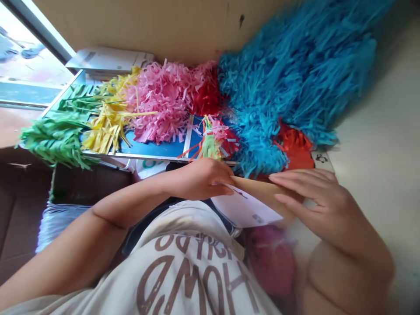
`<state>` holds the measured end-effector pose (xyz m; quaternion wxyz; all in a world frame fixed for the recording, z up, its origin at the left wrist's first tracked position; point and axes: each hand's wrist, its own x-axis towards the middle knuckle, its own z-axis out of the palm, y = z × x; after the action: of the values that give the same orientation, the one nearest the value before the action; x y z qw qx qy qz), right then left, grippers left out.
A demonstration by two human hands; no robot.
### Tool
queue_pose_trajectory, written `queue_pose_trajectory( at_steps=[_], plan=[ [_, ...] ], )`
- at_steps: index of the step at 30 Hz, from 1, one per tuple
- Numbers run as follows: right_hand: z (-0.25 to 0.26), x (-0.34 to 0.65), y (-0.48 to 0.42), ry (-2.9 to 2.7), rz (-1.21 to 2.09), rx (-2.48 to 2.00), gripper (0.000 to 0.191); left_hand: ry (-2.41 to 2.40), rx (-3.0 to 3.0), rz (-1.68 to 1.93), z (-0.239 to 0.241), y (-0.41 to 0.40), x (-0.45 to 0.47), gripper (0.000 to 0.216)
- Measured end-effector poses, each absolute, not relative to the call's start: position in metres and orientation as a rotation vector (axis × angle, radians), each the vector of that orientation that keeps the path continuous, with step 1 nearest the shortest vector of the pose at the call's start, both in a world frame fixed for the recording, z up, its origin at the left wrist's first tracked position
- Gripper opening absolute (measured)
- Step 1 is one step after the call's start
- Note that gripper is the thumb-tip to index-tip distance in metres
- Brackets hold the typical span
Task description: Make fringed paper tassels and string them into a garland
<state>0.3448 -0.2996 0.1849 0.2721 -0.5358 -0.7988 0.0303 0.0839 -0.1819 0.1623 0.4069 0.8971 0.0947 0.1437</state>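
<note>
The left hand (pixel 213 180) pinched the white card (pixel 246 209), fingers closed, seemingly to steady it by the tan sheet (pixel 259 187) between both hands. The right hand (pixel 315 192), loosely spread, touched the sheet's three-o'clock end, grip unclear. Pink fringe (pixel 164 100) lay toward eleven o'clock.
</note>
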Motion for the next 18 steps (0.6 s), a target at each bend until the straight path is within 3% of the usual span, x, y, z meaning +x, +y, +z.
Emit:
queue_pose_trajectory(
  at_steps=[7, 18],
  plan=[
    [0.193, 0.328, -0.272, -2.349, 0.075, -1.435, 0.020, 0.240, 2.315, 0.408, 0.161, -0.184, 0.081, 0.018],
    [0.181, 0.323, -0.270, -2.027, 0.116, -1.256, 0.005, 0.464, 2.335, 0.493, 0.143, -0.175, 0.086, 0.019]
  ],
)
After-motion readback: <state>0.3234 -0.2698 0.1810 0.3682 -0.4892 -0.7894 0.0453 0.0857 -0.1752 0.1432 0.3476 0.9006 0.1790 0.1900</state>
